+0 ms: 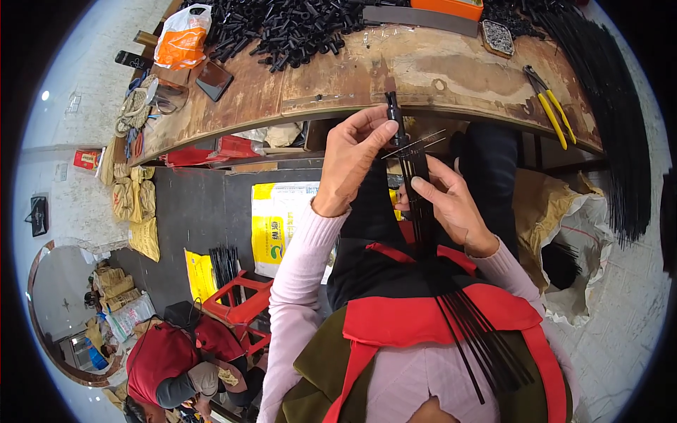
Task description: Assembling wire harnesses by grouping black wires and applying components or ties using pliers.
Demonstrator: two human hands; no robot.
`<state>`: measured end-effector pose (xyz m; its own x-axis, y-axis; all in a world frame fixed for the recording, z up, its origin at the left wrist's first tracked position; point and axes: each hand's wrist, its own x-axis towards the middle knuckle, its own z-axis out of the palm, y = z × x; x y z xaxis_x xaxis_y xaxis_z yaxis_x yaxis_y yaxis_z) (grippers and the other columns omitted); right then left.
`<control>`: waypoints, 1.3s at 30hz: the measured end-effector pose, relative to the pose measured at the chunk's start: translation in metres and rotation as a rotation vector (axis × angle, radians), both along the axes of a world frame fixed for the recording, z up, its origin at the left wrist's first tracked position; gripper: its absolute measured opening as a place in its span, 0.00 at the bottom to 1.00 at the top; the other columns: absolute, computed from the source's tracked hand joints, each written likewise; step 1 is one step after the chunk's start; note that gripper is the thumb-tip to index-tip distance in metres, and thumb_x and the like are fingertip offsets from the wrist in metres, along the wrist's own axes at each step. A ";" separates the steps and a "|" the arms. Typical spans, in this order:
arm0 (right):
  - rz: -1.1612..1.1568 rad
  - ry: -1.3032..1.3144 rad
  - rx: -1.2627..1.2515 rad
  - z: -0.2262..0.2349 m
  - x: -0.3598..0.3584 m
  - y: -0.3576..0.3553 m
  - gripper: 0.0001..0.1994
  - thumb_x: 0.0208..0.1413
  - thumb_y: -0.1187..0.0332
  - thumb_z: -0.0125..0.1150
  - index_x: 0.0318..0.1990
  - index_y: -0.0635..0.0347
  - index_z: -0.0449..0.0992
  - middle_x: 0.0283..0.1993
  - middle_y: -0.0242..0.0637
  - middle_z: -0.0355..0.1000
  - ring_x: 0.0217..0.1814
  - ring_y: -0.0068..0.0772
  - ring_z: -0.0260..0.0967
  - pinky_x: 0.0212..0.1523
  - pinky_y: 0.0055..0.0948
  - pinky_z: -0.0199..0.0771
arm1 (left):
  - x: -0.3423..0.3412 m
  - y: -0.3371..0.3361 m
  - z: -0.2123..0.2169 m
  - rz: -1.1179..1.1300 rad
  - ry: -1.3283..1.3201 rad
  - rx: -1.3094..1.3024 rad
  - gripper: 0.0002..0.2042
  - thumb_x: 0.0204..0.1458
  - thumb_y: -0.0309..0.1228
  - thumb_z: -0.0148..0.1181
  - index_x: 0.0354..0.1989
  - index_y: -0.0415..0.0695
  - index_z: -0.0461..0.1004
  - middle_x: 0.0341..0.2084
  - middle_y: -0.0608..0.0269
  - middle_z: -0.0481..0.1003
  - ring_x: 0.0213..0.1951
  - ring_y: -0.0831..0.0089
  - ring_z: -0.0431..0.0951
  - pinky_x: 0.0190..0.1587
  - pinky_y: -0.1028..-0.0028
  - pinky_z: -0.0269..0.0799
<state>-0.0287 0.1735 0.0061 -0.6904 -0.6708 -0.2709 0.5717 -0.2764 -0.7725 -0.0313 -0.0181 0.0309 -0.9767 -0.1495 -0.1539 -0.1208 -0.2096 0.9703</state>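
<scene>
Floor point(201, 204) — lettered sack point(273, 229) — black rods point(421, 211)

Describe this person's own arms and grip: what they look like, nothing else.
Two long, pale pink knit sleeves: the left sleeve and the right sleeve, both ending in snug cuffs at the wrist. The left grip and right grip are ungloved human hands.

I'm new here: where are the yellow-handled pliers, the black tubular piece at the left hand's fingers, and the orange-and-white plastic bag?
Yellow-handled pliers point(551, 120): head view, on one handle.
Black tubular piece point(394, 113): head view, on its upper body.
Orange-and-white plastic bag point(183, 48): head view, on its orange part.
</scene>
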 end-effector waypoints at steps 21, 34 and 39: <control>0.029 -0.003 -0.039 0.000 -0.002 0.003 0.21 0.63 0.68 0.56 0.62 0.62 0.64 0.41 0.37 0.72 0.42 0.27 0.72 0.47 0.33 0.79 | 0.006 0.001 0.001 -0.086 0.058 0.063 0.18 0.58 0.30 0.59 0.55 0.34 0.71 0.41 0.55 0.79 0.44 0.68 0.80 0.50 0.73 0.74; 0.001 -0.006 -0.015 0.002 -0.001 0.001 0.22 0.63 0.67 0.56 0.63 0.61 0.63 0.42 0.37 0.72 0.43 0.29 0.73 0.48 0.34 0.79 | 0.018 0.007 0.008 0.021 0.000 0.205 0.23 0.56 0.23 0.60 0.60 0.33 0.64 0.45 0.52 0.77 0.50 0.64 0.78 0.53 0.71 0.74; -0.009 -0.001 -0.032 0.000 -0.001 -0.001 0.22 0.64 0.68 0.56 0.63 0.61 0.63 0.42 0.38 0.72 0.43 0.29 0.73 0.49 0.35 0.79 | 0.029 0.018 0.017 0.032 0.086 0.044 0.35 0.50 0.16 0.62 0.68 0.37 0.53 0.52 0.46 0.72 0.54 0.65 0.75 0.53 0.71 0.74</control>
